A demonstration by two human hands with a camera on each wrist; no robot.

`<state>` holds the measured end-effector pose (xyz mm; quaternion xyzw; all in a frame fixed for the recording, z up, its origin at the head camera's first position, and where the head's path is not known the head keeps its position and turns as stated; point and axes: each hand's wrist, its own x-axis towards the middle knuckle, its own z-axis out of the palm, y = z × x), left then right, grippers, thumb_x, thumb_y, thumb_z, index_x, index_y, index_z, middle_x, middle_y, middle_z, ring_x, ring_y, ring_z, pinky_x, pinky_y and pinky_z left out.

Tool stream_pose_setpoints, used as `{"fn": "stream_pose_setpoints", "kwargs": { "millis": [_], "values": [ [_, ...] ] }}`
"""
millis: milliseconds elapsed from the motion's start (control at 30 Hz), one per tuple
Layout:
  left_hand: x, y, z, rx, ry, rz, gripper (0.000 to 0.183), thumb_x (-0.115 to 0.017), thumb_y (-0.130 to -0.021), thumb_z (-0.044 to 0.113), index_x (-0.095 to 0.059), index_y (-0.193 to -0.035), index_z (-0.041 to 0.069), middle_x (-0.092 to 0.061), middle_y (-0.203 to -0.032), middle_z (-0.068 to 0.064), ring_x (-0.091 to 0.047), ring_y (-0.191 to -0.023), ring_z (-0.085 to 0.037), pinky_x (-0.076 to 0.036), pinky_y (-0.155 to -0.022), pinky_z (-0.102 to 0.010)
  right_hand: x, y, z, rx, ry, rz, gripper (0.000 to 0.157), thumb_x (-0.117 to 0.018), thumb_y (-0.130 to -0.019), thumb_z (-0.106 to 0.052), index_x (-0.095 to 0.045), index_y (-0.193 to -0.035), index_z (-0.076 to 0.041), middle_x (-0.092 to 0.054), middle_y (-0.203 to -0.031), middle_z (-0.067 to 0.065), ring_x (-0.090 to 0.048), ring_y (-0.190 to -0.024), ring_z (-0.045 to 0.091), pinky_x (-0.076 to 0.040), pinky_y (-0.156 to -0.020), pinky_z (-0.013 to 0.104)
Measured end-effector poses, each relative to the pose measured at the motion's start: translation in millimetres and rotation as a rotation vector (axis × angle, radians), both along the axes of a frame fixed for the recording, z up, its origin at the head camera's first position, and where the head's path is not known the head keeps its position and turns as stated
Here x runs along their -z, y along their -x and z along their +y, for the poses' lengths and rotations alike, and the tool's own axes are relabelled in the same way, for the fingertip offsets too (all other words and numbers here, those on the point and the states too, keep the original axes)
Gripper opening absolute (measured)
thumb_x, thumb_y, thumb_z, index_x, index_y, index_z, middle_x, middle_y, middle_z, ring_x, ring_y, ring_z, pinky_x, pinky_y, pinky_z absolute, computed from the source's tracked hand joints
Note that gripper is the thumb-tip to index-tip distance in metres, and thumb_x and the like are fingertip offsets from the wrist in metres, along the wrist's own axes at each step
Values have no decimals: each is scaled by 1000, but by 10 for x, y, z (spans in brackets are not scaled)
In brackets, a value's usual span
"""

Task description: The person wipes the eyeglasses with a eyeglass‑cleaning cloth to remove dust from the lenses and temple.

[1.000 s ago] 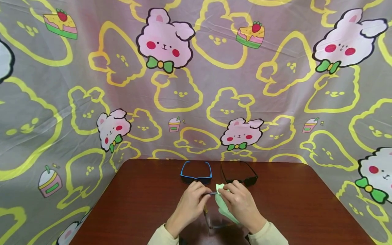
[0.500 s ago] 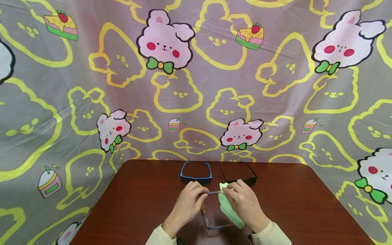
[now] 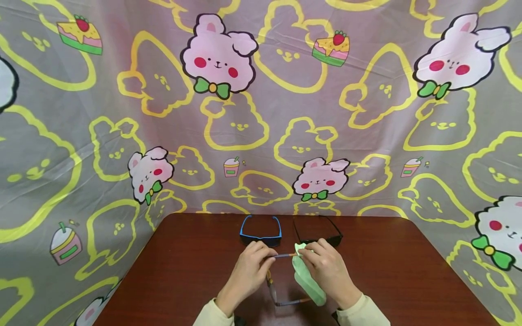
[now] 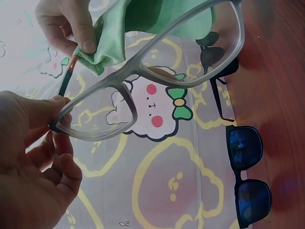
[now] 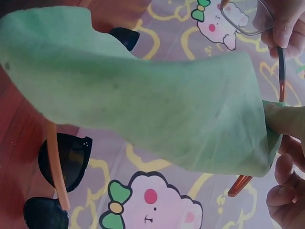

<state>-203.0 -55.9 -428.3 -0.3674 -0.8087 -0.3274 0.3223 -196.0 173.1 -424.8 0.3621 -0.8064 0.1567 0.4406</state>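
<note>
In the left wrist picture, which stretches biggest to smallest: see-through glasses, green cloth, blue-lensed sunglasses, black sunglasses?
1. See-through glasses, perhaps helped by being near the camera
2. Green cloth, partly out of the picture
3. Blue-lensed sunglasses and black sunglasses: too alike to rank, and the black pair is partly covered

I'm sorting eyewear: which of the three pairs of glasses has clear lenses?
The held glasses, gripped by the left hand and touching the green cloth; the blue-framed pair and the black pair, both on the table, are dark-lensed.
</note>
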Motion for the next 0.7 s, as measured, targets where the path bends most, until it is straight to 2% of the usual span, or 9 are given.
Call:
{"fn": "stream_pose_setpoints", "kwargs": {
  "millis": [233, 333, 500, 700],
  "values": [
    [8, 13, -17, -4, -5, -2, 12, -74, -79, 5, -70, -87, 14, -56, -82, 11, -49, -77, -6, -41, -66, -18, 18, 24, 56, 7, 8, -13, 11, -73, -76, -5, -74, -87, -5, -64, -85, 0, -49, -71, 16, -44, -60, 25],
    [6, 16, -22, -7, -6, 1, 12, -74, -79, 5, -70, -87, 14, -56, -82, 11, -49, -77, -7, -41, -66, -18, 24, 29, 66, 7, 9, -11, 8, -69, -85, -10, -74, -88, -5, -64, -85, 0, -49, -70, 16, -44, -60, 24],
    [15, 13, -46, -15, -22, -22, 13, -74, -79, 4, -70, -87, 14, -56, -81, 12, -49, -77, -5, -42, -66, -18, 31, 32, 80, -4, 41, 12, 28, -53, -98, -22, -73, -86, -6, -64, -84, 0, -48, -68, 15, -42, -57, 23],
    [20, 29, -66, -12, -36, -27, 14, -74, -79, 4, -70, -88, 15, -56, -81, 12, -50, -78, -5, -43, -67, -20, 30, 58, 89, 5, 70, 70, 39, -43, -101, -27, -73, -85, -6, -65, -82, 0, -49, -67, 15, -42, -56, 23]
  ]
}}
